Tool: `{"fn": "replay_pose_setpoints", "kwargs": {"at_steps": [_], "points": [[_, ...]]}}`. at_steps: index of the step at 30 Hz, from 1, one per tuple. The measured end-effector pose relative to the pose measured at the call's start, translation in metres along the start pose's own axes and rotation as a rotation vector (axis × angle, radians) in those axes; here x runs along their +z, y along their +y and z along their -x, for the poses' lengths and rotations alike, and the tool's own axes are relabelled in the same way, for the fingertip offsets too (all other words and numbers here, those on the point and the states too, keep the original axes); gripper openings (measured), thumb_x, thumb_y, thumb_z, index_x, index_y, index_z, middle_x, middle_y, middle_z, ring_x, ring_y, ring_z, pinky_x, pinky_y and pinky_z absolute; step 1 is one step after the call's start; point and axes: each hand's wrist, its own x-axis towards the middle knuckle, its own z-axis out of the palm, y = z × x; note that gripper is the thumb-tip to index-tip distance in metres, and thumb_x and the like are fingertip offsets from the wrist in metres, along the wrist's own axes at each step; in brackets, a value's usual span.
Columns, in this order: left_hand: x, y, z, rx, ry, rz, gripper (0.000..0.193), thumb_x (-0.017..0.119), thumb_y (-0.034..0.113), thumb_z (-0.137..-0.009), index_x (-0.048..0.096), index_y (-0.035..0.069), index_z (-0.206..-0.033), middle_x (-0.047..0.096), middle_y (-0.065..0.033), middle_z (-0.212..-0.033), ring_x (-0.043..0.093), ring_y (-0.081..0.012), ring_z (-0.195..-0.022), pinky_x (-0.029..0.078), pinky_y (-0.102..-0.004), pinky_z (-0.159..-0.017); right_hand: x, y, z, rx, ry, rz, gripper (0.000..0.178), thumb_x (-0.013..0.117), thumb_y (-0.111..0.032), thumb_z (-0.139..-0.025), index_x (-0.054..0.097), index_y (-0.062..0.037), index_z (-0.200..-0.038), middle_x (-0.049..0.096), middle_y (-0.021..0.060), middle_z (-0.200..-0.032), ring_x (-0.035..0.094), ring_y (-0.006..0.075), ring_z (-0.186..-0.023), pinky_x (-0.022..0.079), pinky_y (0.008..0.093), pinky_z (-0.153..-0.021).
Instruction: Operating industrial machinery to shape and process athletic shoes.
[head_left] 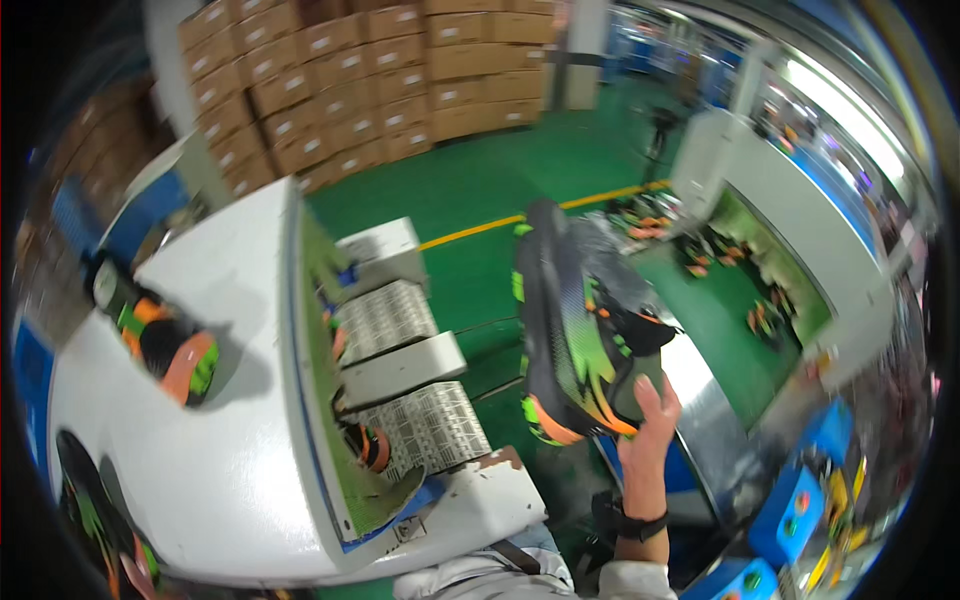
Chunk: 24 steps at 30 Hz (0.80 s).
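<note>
A shoe (575,335) is held up in mid-air in front of the person, in the right hand (648,425). Its upper is dark, fading through purple-grey to bright lime, with orange streaks near the lower end; the dark sole faces left, lime showing at its edge, and the bottom end is orange and lime. The right hand's grip is clamped on the shoe at its opening (a black band (630,520) sits on that wrist). The left hand is out of view, so I cannot tell how its grip stands.

The shoe hangs over open green floor (475,190), clear of the white counter (235,470) on the left, whose near side drops to two patterned panels (385,320) beside white blocks. To the right, just beside the hand, runs the edge of a shiny metal surface (705,375).

On the white counter lie another shoe (160,335), orange and lime at one end, and a darker one (95,515) at the rim of the view. Beyond, cardboard boxes (350,95) are stacked high behind a yellow line (470,232), and blue control boxes (790,510) stand at lower right
</note>
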Motion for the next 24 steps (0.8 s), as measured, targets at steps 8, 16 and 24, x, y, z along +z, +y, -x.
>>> {"fn": "replay_pose_setpoints", "kwargs": {"at_steps": [8,16,24], "points": [[-0.096,0.09,0.081,-0.086,0.016,-0.111,0.04,0.056,0.013,-0.091,0.055,0.007,-0.131,0.059,-0.0122,-0.127,0.055,-0.0291,-0.117,0.031,-0.0468,-0.107,-0.017,0.039,-0.106,0.092,-0.361,0.262,0.03,0.059,-0.008,-0.088,0.057,0.0067,-0.114,0.065,0.0077,-0.1,0.063,0.0126,-0.085,0.05,0.0253,-0.077],[-0.282,0.105,0.201,-0.355,0.152,0.402,0.042,0.059,0.007,-0.084,0.053,0.001,-0.125,0.057,-0.0235,-0.124,0.055,-0.0292,-0.117,0.039,-0.043,-0.103,0.069,0.1,-0.185,-0.171,-0.852,0.59,0.037,0.071,-0.012,-0.08,0.06,0.004,-0.112,0.068,0.0068,-0.085,0.06,0.0093,-0.075,0.049,0.026,-0.07],[-0.342,0.258,0.224,-0.725,0.249,1.013,0.052,0.06,0.024,-0.081,0.048,-0.008,-0.119,0.057,-0.0215,-0.117,0.057,-0.0311,-0.111,0.046,-0.043,-0.098,0.185,0.167,-0.231,-0.464,-1.483,0.786,0.05,0.071,-0.024,-0.077,0.057,0.0052,-0.116,0.065,0.0275,-0.089,0.065,0.0425,-0.081,0.052,0.042,-0.073]]}}
